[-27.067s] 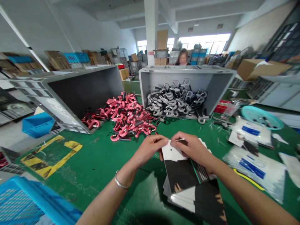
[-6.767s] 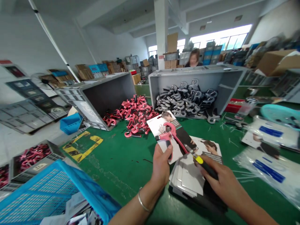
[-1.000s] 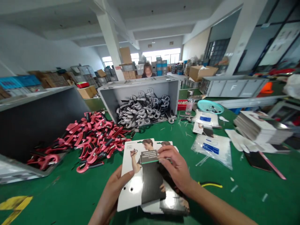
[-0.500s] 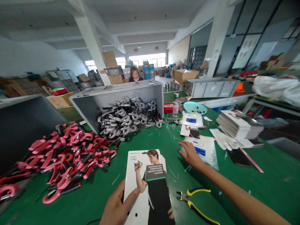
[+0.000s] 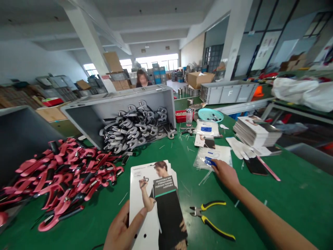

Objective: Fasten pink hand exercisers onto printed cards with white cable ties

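Note:
My left hand (image 5: 124, 227) is closed around the left edge of a small stack of printed packaging cards (image 5: 153, 205), thumb on the front. The top card reads "Adjustable Grip Strengthener". My right hand (image 5: 227, 174) has its fingers closed at the blue label of a clear plastic bag (image 5: 224, 155); thin white cable ties stick out of the bag's near side. Wire cutters with yellow and black handles (image 5: 205, 217) lie spread on the green table between my forearm and the cards. A second labelled bag (image 5: 207, 128) lies farther back.
Pink hand grips (image 5: 70, 173) are heaped at left. Grey hand grips (image 5: 137, 126) fill a tipped grey crate (image 5: 170, 104). At right are a stack of cards (image 5: 256, 133), a white glove (image 5: 240, 148) and a turquoise plate (image 5: 210, 115). A person (image 5: 142, 80) is behind the crate.
My right hand has moved from hovering with spread fingers beside the near bag onto its blue label, closing there. The view has shifted slightly right. My left hand still holds the cards.

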A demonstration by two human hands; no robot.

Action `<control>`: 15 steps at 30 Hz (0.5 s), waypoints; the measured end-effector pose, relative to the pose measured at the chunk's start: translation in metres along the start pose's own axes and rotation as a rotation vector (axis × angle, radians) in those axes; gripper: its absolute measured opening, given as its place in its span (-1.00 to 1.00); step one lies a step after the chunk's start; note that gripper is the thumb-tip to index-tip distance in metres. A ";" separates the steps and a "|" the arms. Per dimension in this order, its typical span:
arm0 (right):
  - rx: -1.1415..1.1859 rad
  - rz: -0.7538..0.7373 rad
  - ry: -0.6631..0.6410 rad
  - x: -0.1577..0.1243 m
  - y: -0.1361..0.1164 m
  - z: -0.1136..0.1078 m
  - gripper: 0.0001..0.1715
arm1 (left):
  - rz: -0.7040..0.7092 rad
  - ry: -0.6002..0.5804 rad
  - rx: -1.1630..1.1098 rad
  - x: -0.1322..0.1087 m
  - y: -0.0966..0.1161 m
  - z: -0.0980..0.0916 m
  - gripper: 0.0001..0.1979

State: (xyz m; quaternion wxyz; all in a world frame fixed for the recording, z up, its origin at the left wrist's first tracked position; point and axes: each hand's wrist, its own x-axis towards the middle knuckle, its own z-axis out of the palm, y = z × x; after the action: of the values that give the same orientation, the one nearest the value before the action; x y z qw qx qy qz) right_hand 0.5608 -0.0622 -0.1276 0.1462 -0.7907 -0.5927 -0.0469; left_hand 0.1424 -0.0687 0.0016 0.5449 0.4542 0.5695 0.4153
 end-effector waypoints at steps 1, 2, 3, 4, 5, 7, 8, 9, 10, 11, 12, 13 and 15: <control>0.002 -0.006 -0.012 0.006 0.001 0.004 -0.59 | 0.009 0.007 0.001 0.001 -0.001 -0.002 -0.33; 0.001 -0.002 -0.023 0.013 0.002 0.008 -0.57 | 0.011 0.003 0.006 0.001 -0.003 -0.004 -0.33; -0.002 0.009 -0.032 0.021 0.005 0.011 -0.57 | 0.005 -0.010 0.014 0.003 -0.004 -0.005 -0.32; -0.006 0.025 -0.040 0.031 0.008 0.014 -0.58 | -0.005 -0.032 0.024 0.004 -0.005 -0.007 -0.30; -0.011 0.043 -0.046 0.043 0.011 0.016 -0.60 | -0.013 -0.050 0.031 0.005 -0.005 -0.008 -0.28; -0.020 0.076 -0.054 0.068 0.017 0.017 -0.60 | -0.018 -0.055 0.033 0.006 -0.005 -0.008 -0.27; -0.024 0.086 -0.054 0.081 0.019 0.017 -0.59 | -0.009 -0.045 0.033 0.006 -0.004 -0.008 -0.29; -0.028 0.091 -0.051 0.092 0.019 0.017 -0.59 | 0.009 -0.031 0.033 0.006 -0.004 -0.007 -0.32; -0.033 0.092 -0.045 0.100 0.018 0.018 -0.59 | 0.030 -0.019 0.037 0.005 -0.003 -0.007 -0.34; -0.037 0.087 -0.038 0.106 0.017 0.018 -0.60 | 0.045 -0.016 0.045 0.005 -0.002 -0.006 -0.36; -0.041 0.078 -0.029 0.108 0.014 0.019 -0.60 | 0.051 -0.017 0.054 0.004 -0.001 -0.006 -0.37; -0.044 0.067 -0.018 0.106 0.011 0.020 -0.60 | 0.051 -0.022 0.059 0.004 0.000 -0.006 -0.37; -0.050 0.039 0.004 0.093 0.004 0.024 -0.58 | 0.045 -0.022 0.053 0.003 0.001 -0.005 -0.36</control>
State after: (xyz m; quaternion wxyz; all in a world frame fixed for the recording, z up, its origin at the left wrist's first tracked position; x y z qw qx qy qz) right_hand 0.5898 0.0293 -0.1288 0.1284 -0.8054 -0.5755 -0.0607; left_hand 0.1370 -0.0653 0.0019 0.5294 0.4860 0.5638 0.4071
